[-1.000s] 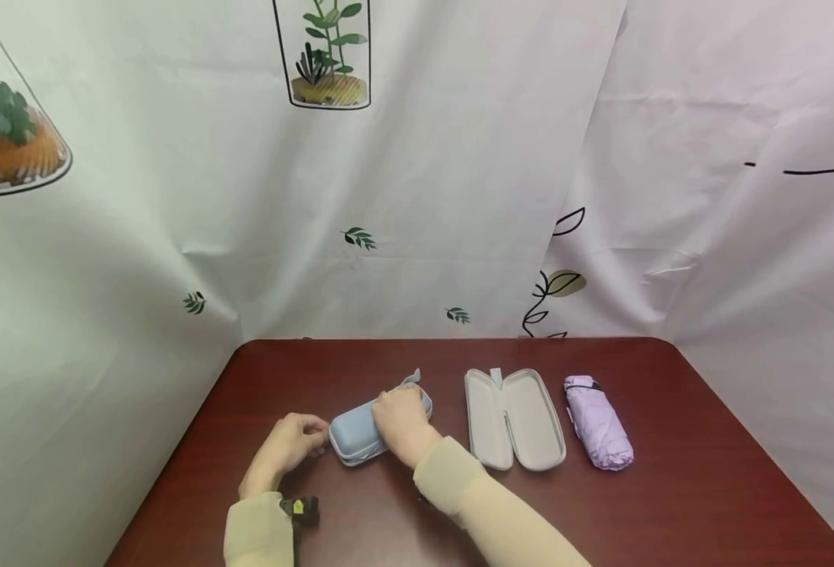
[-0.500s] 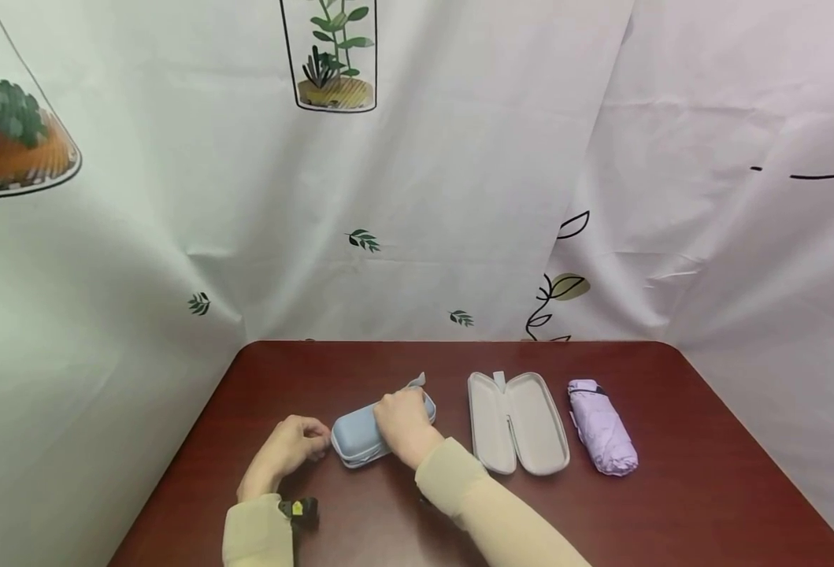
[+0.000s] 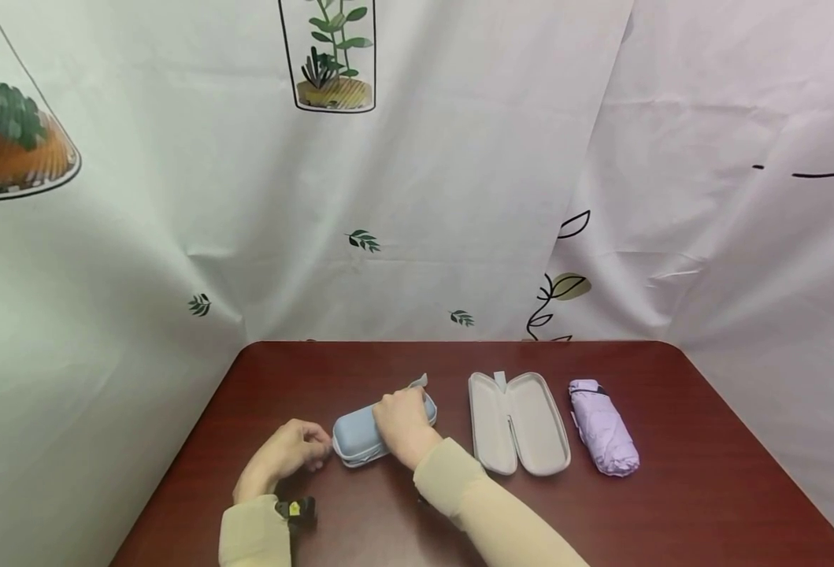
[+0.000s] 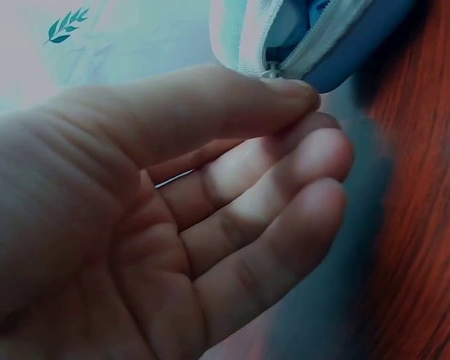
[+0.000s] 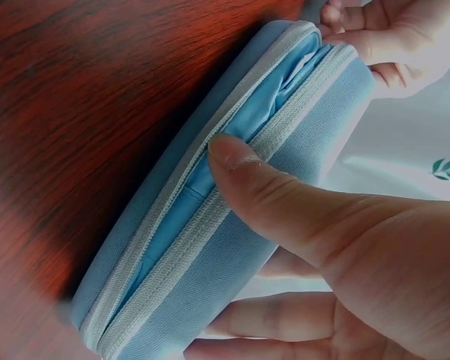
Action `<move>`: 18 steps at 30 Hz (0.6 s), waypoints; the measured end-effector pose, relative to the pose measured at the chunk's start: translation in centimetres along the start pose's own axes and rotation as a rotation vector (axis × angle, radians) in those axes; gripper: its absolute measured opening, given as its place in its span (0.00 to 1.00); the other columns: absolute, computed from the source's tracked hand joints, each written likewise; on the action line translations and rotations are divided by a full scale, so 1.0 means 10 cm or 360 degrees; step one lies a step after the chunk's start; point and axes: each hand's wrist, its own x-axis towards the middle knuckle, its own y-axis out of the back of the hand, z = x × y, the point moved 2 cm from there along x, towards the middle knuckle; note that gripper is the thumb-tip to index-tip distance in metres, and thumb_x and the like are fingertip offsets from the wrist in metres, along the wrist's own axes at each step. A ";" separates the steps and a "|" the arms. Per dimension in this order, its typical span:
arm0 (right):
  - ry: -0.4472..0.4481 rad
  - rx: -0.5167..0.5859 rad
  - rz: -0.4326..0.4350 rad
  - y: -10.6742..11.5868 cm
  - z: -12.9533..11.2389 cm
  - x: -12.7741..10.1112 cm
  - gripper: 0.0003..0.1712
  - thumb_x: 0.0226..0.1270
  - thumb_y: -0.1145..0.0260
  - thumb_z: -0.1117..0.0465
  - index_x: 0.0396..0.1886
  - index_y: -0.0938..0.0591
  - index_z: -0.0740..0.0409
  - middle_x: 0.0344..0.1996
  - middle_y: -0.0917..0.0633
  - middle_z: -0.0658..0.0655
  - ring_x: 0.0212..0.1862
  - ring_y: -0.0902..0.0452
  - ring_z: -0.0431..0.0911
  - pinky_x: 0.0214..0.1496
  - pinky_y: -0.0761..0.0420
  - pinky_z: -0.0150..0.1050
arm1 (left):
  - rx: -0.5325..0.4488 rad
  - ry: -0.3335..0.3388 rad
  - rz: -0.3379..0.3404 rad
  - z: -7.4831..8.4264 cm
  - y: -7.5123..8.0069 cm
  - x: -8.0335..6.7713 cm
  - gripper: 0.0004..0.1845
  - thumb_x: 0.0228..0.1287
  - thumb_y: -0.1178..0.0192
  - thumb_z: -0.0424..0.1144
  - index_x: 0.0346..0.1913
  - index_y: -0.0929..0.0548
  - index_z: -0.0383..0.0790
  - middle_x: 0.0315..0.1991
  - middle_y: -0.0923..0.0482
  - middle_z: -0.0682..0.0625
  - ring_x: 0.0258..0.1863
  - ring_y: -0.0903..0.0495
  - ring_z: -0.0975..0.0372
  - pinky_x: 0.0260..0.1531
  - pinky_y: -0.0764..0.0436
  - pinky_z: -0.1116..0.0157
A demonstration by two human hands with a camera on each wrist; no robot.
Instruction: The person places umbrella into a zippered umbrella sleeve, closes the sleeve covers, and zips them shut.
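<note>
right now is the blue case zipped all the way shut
No, in the right wrist view the blue case gapes along its zipper, showing blue fabric.

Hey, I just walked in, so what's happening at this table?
A person's right hand holds a rounded, light blue fabric case on a dark red table, while the left hand appears to pinch its small zipper pull. The zip gapes along the side, showing blue material inside. To the right, untouched, lie a pale beige oblong case, spread open, and a folded lilac fabric umbrella.
</note>
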 end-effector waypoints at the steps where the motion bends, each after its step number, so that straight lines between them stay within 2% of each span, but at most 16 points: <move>1: -0.0002 0.0002 0.0001 0.00 0.00 0.00 0.06 0.57 0.32 0.59 0.27 0.12 0.42 0.24 0.15 0.45 0.24 0.25 0.44 0.22 0.32 0.43 | -0.0015 -0.0001 -0.0016 0.00 0.00 0.00 0.02 0.56 0.36 0.27 0.31 0.17 0.30 0.21 0.21 0.48 0.21 0.23 0.58 0.24 0.24 0.60; 5: -0.0011 0.0013 0.0002 0.00 0.01 0.01 0.07 0.57 0.33 0.60 0.27 0.12 0.42 0.24 0.16 0.44 0.23 0.26 0.44 0.22 0.33 0.43 | -0.0035 0.0017 -0.0067 0.02 -0.02 -0.01 0.02 0.55 0.36 0.28 0.31 0.17 0.31 0.22 0.22 0.49 0.21 0.24 0.59 0.24 0.24 0.61; 13: -0.0026 0.0007 0.0018 0.02 0.00 0.00 0.07 0.58 0.34 0.59 0.27 0.12 0.41 0.23 0.16 0.44 0.23 0.26 0.42 0.24 0.31 0.45 | -0.0059 -0.0003 -0.0242 0.08 -0.06 -0.04 0.02 0.54 0.39 0.27 0.29 0.17 0.30 0.20 0.23 0.50 0.17 0.26 0.62 0.19 0.25 0.63; 18: -0.0021 0.0012 0.0046 0.00 -0.01 -0.01 0.07 0.59 0.34 0.58 0.27 0.11 0.42 0.23 0.16 0.44 0.23 0.25 0.43 0.25 0.29 0.45 | -0.0070 -0.0006 -0.0258 0.07 -0.07 -0.04 0.03 0.55 0.37 0.28 0.29 0.18 0.29 0.19 0.23 0.50 0.17 0.26 0.63 0.19 0.25 0.63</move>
